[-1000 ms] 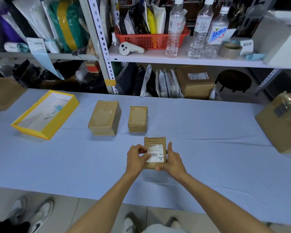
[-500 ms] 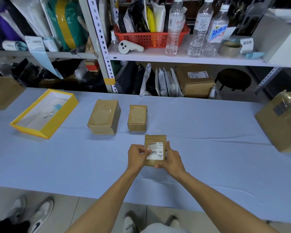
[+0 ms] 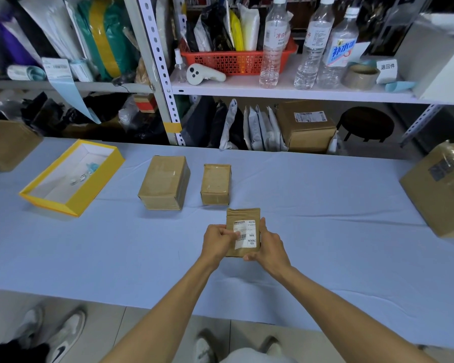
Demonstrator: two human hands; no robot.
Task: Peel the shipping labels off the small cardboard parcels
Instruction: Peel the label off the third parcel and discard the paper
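A small flat brown cardboard parcel (image 3: 243,218) sits between both hands, low over the pale blue cloth-covered surface (image 3: 325,231); whether its underside touches the cloth cannot be told. The right hand (image 3: 269,244) is clamped on the parcel's right edge, thumb lying up along that edge and fingers curled under the near corner. The left hand (image 3: 218,241) closes on the parcel's left side, its thumb and fingertips pinched together on the left edge of the white printed shipping label (image 3: 247,235), which covers the middle of the parcel's top face. The label's left edge looks slightly raised under the pinch, the rest flat against the cardboard.

Just beyond the hands stand two more parcels: a small upright brown cardboard box (image 3: 216,184) directly past the left hand, and a larger brown cardboard box (image 3: 165,182) beside it, further left. Well to the left of the left hand lies an open yellow-rimmed shallow tray (image 3: 100,179) with a white inside. Far to the right of the right hand, a big brown carton (image 3: 435,195) rests at the surface's edge.
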